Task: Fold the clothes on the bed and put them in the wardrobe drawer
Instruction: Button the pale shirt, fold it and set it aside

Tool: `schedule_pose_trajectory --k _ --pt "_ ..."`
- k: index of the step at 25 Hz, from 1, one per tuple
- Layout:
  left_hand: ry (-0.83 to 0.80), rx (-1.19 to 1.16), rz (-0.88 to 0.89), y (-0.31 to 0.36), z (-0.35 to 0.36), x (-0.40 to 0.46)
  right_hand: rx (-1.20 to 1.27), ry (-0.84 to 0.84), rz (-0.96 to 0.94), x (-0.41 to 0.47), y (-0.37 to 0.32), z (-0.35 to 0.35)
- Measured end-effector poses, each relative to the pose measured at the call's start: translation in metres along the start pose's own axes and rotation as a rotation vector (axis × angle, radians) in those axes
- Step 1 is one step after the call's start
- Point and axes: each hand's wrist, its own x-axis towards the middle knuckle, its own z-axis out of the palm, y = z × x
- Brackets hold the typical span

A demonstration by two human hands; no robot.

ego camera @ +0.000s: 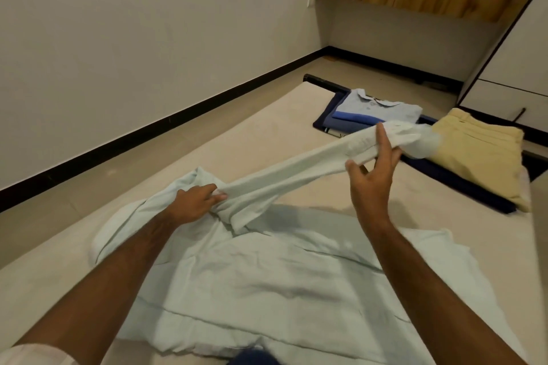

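A pale green shirt (267, 281) lies spread on the bed (252, 133). Its sleeve (281, 175) stretches taut, long axis running from the left hand (197, 201), which pinches the shoulder end, up to the right hand (373, 172), whose fingers (385, 142) seemingly grip the cuff, though partly splayed.

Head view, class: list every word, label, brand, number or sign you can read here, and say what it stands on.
No text can be read.
Navy folded garment: small white marks at its near edge, too blurred to read.
Pale shirt, held by both hands: no print visible.
Yellow folded trousers: no readable label.
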Motion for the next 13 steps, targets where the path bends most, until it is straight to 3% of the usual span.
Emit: schedule_pose_trajectory --k 2,5,7,9,11,13 --pt "-0.001 0.051 0.007 0.004 0.004 0.003 -0.024 -0.037 -0.030 -0.040 0.000 -0.019" --pt "0.145 0.045 0.018 0.009 0.007 -0.006 -0.109 0.023 0.188 -0.078 0.023 -0.043" --pt "0.394 0.106 0.157 0.021 0.010 -0.021 -0.046 0.086 0.377 -0.090 0.041 -0.061" --pt "0.521 0.224 0.406 0.040 0.016 -0.044 0.025 0.097 0.459 -0.098 0.057 -0.077" --pt "0.510 0.422 0.624 0.052 0.024 -0.061 0.024 0.079 0.533 -0.099 0.067 -0.088" --pt "0.387 0.541 0.641 0.055 0.030 -0.067 0.126 0.070 0.651 -0.094 0.065 -0.096"
